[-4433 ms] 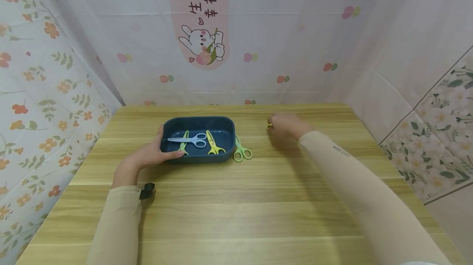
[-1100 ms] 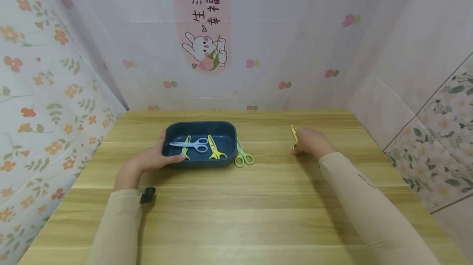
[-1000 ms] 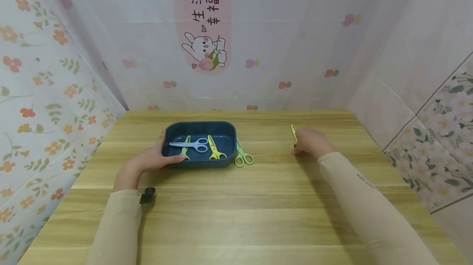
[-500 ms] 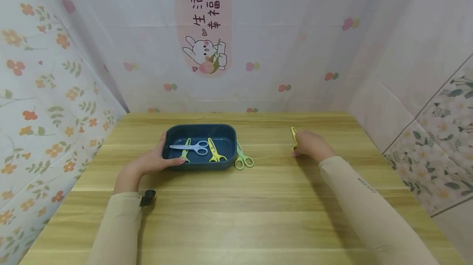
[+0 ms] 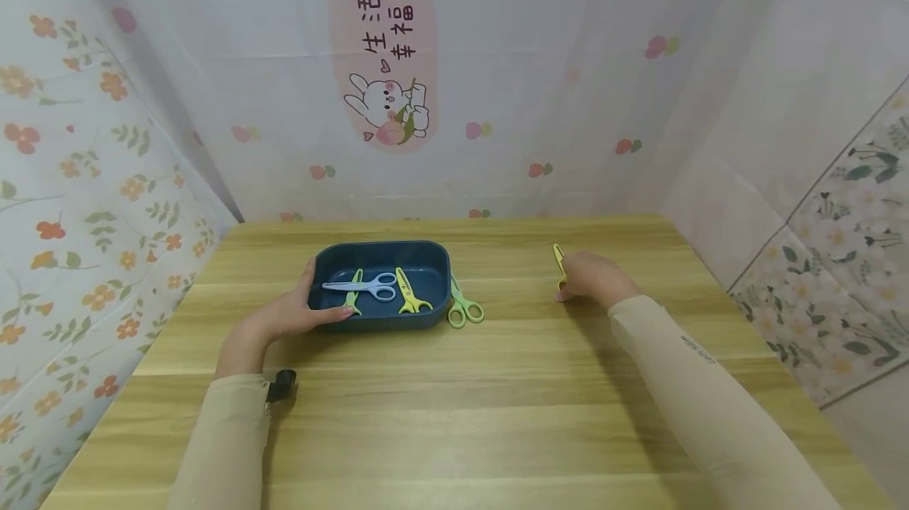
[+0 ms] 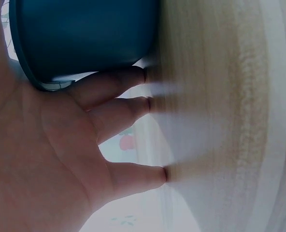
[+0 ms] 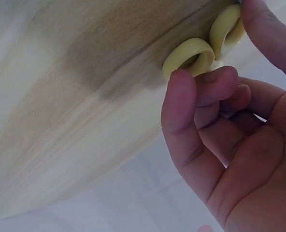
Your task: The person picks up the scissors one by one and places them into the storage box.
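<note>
In the head view a dark blue plastic box (image 5: pixel 383 323) stands at the back left of the table. My left hand (image 5: pixel 284 313) rests against its left end, thumb over the near rim. In the left wrist view the fingers (image 6: pixel 138 176) of that hand are straight and spread, tips down at the wood. To the right, my right hand (image 5: pixel 595 277) holds yellow scissors (image 5: pixel 559 256) low over the table, blade pointing away from me. The right wrist view shows their two finger rings (image 7: pixel 181 55), with thumb on one side and curled fingers on the other.
Inside the box lie blue scissors (image 5: pixel 362 286), across a green pair (image 5: pixel 357 277), and yellow scissors (image 5: pixel 405 289). Green-handled scissors (image 5: pixel 466 309) lie on the wooden table (image 5: pixel 454 415) against the box's right side. Patterned curtains (image 5: pixel 582 84) hang behind and along both sides.
Since the oldest frame, my right hand has moved right and nearer to me, and the yellow scissors with it. Over the last second both hands stay put; the view shifts slightly.
</note>
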A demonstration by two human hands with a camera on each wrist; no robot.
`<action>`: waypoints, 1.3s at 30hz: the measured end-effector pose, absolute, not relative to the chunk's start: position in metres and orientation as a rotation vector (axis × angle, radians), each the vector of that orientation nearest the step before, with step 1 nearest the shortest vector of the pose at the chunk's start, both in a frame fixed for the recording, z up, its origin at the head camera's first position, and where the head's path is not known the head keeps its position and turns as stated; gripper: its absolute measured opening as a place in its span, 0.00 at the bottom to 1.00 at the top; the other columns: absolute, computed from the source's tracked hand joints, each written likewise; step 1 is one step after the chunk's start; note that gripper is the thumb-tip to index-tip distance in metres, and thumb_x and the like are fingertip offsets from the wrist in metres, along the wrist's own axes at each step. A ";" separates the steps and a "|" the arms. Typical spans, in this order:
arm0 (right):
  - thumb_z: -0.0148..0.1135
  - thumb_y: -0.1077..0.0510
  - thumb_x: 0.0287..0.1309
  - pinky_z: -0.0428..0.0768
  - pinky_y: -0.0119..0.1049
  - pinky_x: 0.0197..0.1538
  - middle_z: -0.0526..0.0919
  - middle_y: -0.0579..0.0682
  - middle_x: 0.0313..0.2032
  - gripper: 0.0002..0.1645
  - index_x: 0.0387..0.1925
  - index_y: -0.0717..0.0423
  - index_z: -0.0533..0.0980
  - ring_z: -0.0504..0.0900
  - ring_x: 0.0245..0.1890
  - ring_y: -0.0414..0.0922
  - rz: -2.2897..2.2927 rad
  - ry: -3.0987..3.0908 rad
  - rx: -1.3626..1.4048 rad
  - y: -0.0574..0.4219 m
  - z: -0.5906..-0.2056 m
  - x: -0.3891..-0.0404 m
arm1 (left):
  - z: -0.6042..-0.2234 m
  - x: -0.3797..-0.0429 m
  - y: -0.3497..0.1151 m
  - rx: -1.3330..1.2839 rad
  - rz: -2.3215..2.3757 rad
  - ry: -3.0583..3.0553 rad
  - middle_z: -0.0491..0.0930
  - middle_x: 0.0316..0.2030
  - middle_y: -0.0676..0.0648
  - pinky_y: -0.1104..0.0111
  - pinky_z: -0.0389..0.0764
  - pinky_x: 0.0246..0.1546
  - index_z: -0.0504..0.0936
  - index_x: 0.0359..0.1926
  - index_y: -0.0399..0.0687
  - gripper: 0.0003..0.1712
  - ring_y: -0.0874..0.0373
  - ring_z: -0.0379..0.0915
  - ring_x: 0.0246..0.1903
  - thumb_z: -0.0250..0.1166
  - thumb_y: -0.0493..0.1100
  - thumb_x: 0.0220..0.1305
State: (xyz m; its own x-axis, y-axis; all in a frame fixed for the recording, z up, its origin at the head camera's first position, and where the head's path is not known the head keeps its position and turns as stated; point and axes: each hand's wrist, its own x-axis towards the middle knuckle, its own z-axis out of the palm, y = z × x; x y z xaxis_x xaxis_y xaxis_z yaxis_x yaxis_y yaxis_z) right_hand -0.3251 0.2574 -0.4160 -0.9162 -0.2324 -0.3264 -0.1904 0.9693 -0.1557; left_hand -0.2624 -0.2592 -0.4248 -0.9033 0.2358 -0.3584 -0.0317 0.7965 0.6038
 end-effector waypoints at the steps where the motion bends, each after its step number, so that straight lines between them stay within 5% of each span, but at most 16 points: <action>1: 0.79 0.49 0.60 0.69 0.37 0.31 0.66 0.44 0.23 0.26 0.23 0.52 0.69 0.65 0.25 0.42 -0.172 2.773 -0.308 0.258 -0.416 -0.325 | -0.425 -0.263 -0.259 0.153 0.877 2.563 0.30 0.83 0.23 0.32 0.52 0.79 0.13 0.82 0.48 0.82 0.20 0.40 0.81 0.67 0.77 0.63; 39: 0.78 0.40 0.59 0.64 0.37 0.30 0.67 0.43 0.22 0.28 0.21 0.48 0.71 0.64 0.24 0.42 -0.181 2.804 -0.411 0.273 -0.417 -0.327 | -0.424 -0.262 -0.260 0.148 0.848 2.578 0.31 0.83 0.22 0.32 0.55 0.79 0.12 0.81 0.48 0.82 0.20 0.44 0.80 0.66 0.78 0.63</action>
